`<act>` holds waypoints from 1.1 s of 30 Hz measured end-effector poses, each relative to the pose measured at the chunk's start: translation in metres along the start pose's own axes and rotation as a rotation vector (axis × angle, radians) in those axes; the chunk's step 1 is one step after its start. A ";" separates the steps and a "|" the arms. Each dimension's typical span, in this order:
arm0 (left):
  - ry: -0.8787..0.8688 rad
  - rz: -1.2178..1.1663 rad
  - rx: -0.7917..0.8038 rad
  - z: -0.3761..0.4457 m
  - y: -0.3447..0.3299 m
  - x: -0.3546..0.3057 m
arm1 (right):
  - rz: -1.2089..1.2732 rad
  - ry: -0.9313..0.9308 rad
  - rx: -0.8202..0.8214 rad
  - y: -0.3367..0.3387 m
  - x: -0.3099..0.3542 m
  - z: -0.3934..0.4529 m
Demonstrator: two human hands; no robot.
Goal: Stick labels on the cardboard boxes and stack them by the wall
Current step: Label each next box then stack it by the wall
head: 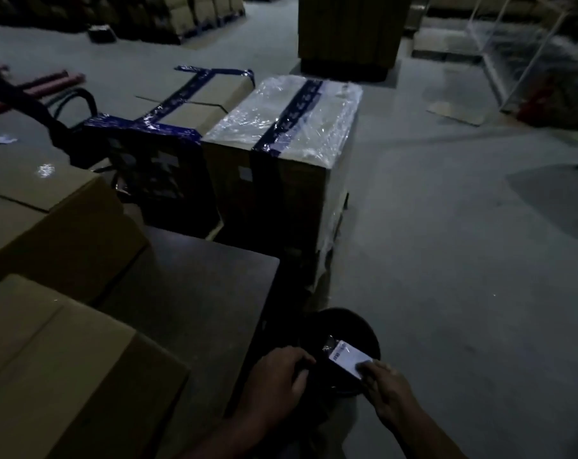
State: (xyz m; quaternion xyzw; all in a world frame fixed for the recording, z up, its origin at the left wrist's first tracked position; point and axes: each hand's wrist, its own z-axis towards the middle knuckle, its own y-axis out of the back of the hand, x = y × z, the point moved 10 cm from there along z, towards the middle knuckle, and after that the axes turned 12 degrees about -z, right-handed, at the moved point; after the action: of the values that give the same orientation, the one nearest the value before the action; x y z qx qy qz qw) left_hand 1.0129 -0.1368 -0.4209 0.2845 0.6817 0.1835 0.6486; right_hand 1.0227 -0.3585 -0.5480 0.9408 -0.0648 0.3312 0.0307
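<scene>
Dim warehouse, both hands low over a dark round bin (342, 326) on the floor beside the tabletop (194, 293).

Right hand (385, 385): grip pinches the near corner of a white label (348, 356), fingertips on its edge. Label's long axis runs up-left, away from that grip, toward the left hand.

Left hand (281, 376): fingers curled, tips at something dark just left of the label. Can't tell what, or whether it's actually pinching, too dark. Looks like backing being peeled; that's a guess.

Cardboard boxes: the nearest plain one (65, 376) sits on the tabletop, left of the left grip, so the left hand is closer to it. A second (49, 220) lies further up-left. Two taped boxes (281, 144) stand ahead, well apart from both grips.

Next move likely turns on carrying the label leftward across the body to the near box top.
</scene>
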 end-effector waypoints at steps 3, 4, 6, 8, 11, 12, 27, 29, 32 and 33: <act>0.090 0.000 0.052 0.011 -0.031 0.015 | -0.024 -0.114 -0.054 0.021 -0.020 0.031; 0.118 -0.005 0.053 0.015 -0.037 0.017 | -0.042 -0.133 -0.086 0.027 -0.024 0.043; 0.174 -0.029 0.046 0.024 -0.045 0.021 | -0.079 -0.170 -0.139 0.034 -0.031 0.061; 0.220 -0.047 0.037 0.033 -0.050 0.023 | -0.097 -0.199 -0.153 0.036 -0.037 0.080; 0.248 -0.062 0.010 0.042 -0.052 0.025 | -0.158 -0.198 -0.168 0.029 -0.030 0.097; 0.259 -0.067 -0.001 0.044 -0.052 0.027 | -0.163 -0.186 -0.149 0.023 -0.024 0.099; 0.380 -0.213 -0.304 0.013 0.002 0.040 | -0.460 0.005 0.302 -0.079 -0.007 0.050; 0.375 -0.287 -0.390 0.006 0.022 0.036 | -0.474 0.165 0.350 -0.108 0.033 0.027; 0.332 -0.330 -0.553 -0.011 0.067 0.021 | -0.529 0.400 0.466 -0.157 0.086 -0.022; 0.309 -0.312 -0.605 -0.018 0.085 0.014 | -0.537 0.467 0.501 -0.174 0.101 -0.040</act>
State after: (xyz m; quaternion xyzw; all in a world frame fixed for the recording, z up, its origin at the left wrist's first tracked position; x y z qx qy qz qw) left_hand 1.0081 -0.0605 -0.3779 -0.0586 0.7217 0.3164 0.6128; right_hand 1.1004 -0.1926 -0.4561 0.8025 0.2731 0.5211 -0.0998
